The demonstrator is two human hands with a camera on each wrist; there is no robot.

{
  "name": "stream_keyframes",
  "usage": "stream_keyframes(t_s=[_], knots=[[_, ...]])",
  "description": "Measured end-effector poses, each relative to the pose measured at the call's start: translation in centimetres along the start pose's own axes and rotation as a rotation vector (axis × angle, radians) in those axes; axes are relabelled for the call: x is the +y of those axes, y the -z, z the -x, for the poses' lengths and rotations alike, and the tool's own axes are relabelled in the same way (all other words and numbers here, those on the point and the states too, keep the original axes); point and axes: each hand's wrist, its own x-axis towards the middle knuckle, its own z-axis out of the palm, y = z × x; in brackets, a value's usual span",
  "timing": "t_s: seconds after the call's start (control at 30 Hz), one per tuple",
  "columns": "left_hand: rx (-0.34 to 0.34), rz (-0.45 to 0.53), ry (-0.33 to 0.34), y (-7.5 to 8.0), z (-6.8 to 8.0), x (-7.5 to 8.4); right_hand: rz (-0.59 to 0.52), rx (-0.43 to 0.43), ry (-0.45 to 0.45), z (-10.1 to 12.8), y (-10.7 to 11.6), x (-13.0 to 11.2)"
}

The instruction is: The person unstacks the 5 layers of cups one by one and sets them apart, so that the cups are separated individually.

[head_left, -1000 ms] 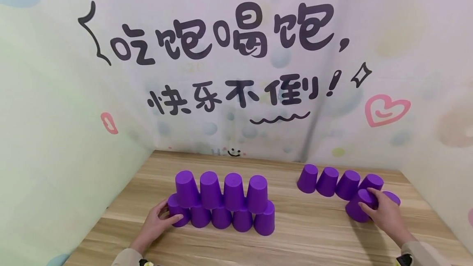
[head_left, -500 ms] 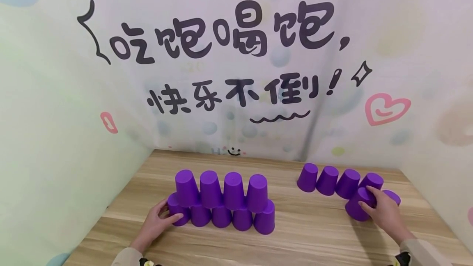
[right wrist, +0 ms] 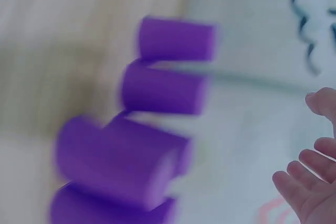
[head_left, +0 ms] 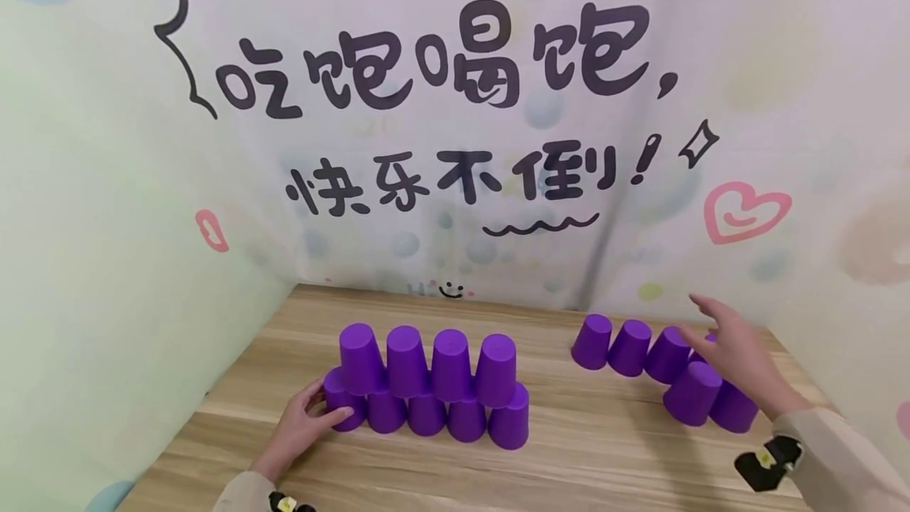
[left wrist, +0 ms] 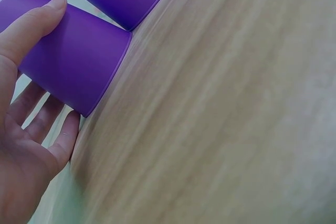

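My left hand (head_left: pixel 297 427) holds the leftmost purple cup (head_left: pixel 344 392) of the lower row, with the thumb on its near side and the other fingers round the far side. On that row of upside-down cups stands an upper row of purple cups (head_left: pixel 451 366), bridging the gaps. In the left wrist view the thumb lies against the held cup (left wrist: pixel 79 59). My right hand (head_left: pixel 735 350) hovers over the right-hand cups, fingers spread and holding nothing. Beneath it are two front cups, one of them the near cup (head_left: pixel 692 393), and a back line of cups (head_left: pixel 629 348), partly hidden by the hand.
The wooden tabletop (head_left: pixel 554 464) bears both cup groups, with a gap between them. A printed cloth backdrop (head_left: pixel 455 259) rises behind the table and along its sides. Each sleeve ends near a dark wrist device (head_left: pixel 768 462).
My right hand has let go of the near front cup and lifted up and away, leaving it beside another cup. The left hand keeps its hold on the leftmost lower cup.
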Motion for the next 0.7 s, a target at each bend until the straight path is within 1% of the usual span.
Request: stream_keyframes(t_s=[0.07,0.13,0.2,0.27,0.37,0.47,0.7], knots=[[-0.005,0.000,0.000,0.0,-0.1,0.0,-0.041,-0.005,0.032,-1.0,0.2,-1.7],[-0.003,0.002,0.005,0.1,-0.1,0.0,-0.081,-0.034,0.043,-1.9,0.2,-3.5],[-0.001,-0.001,0.005,0.1,-0.1,-0.1,-0.134,-0.052,0.066,-2.8,-0.2,-5.1],[0.003,0.001,0.001,0.0,-0.2,-0.2,-0.211,-0.078,0.091,-3.4,-0.9,-6.5],[0.012,-0.002,-0.011,0.0,-0.2,-0.3,-0.342,-0.101,0.149,-4.1,-2.7,-8.1],[0.016,0.005,-0.023,0.0,-0.2,-0.3,-0.435,-0.135,0.183,-4.3,-4.6,-9.6],[0.011,0.020,-0.017,0.0,-0.1,0.1,-0.577,-0.298,0.171,-3.4,-9.0,-12.8]])
